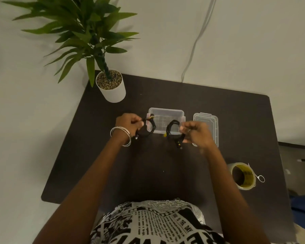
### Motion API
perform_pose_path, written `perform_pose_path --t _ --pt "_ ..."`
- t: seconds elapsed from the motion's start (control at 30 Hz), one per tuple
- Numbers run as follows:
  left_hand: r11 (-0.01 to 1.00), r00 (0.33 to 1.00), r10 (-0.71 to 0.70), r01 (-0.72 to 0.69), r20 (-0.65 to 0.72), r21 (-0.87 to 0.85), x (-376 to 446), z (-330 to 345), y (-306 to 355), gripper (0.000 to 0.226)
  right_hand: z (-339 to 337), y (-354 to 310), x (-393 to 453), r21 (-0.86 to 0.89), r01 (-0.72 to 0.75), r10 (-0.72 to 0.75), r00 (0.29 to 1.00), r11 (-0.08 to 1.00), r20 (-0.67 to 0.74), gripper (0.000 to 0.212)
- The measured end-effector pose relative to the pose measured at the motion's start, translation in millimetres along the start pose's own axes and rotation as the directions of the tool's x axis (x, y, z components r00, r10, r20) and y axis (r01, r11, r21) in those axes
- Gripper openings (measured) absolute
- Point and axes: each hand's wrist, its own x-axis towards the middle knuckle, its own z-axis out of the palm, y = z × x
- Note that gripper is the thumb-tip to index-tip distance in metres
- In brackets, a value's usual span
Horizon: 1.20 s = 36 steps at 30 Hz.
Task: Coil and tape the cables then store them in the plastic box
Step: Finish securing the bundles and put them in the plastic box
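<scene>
**Cables, two black coils, one per hand, above the dark surface**

Cables: left coil [146, 128] held by the left hand [128, 123], its fingers [139, 122] pinching the top of the loop; a spot of yellow tape shows near its upper end. Right coil [173, 132] held by the right hand [195, 133], fingers curled round its outer side (yellow tape visible at two spots). Both coils are lifted just in front of the plastic box [166, 120], which stands open and clear-walled on the surface [95, 155].

Lid [206, 126]: flat, just right of the box.
Tape roll [243, 176]: near right edge, scissors [259, 176] touching its far side.
Potted plant [110, 85]: far left corner.
Bangles [121, 136]: left wrist.
</scene>
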Motion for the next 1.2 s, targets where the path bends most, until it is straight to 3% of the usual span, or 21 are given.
perform_pose_path --t 0.1,0.17,0.37,0.43,0.53,0.67,0.77,0.93,1.07,1.2 --pt "0.961 0.991 -0.13 0.116 -0.04 -0.25 12 15 20 0.013 0 -17 7 0.161 0.007 0.001 0.999 0.987 -0.054 0.009" --pt "0.919 0.975 -0.22 0.199 -0.024 -0.339 20 30 29 0.02 2 -22 16 0.228 0.016 0.007 0.995 0.974 -0.099 0.016" --pt "0.942 0.944 -0.293 0.259 -0.15 -0.214 43 59 33 0.024 13 -13 53 0.305 -0.005 0.077 0.972 0.952 -0.223 0.019" --pt "0.958 0.94 -0.282 0.265 -0.189 -0.112 47 61 28 0.023 18 -1 65 0.224 -0.038 0.095 0.964 0.974 -0.249 0.012" --pt "0.961 0.937 -0.226 0.259 -0.266 0.096 54 68 18 0.019 27 13 79 -0.031 -0.035 0.025 0.964 0.999 -0.263 0.009" --pt "0.922 0.955 -0.099 0.194 -0.28 0.335 51 76 17 0.018 35 12 83 -0.528 0.024 -0.201 0.938 0.849 -0.282 0.02" --pt "0.884 0.955 -0.07 0.193 -0.288 0.427 49 82 14 0.018 35 12 84 -0.628 0.024 -0.257 0.924 0.778 -0.283 0.02" --pt "0.896 0.931 -0.072 0.218 -0.357 0.386 49 85 7 0.016 26 11 83 -0.714 -0.056 -0.226 0.929 0.698 -0.293 0.021" --pt "0.832 0.942 0.067 0.129 -0.33 0.539 52 86 2 0.014 31 19 82 -0.909 -0.025 -0.34 0.923 0.417 -0.181 0.023" --pt "0.713 0.956 0.141 0.082 -0.257 0.696 56 90 -2 0.017 38 23 80 -0.983 0.024 -0.377 0.925 0.181 -0.047 0.015"
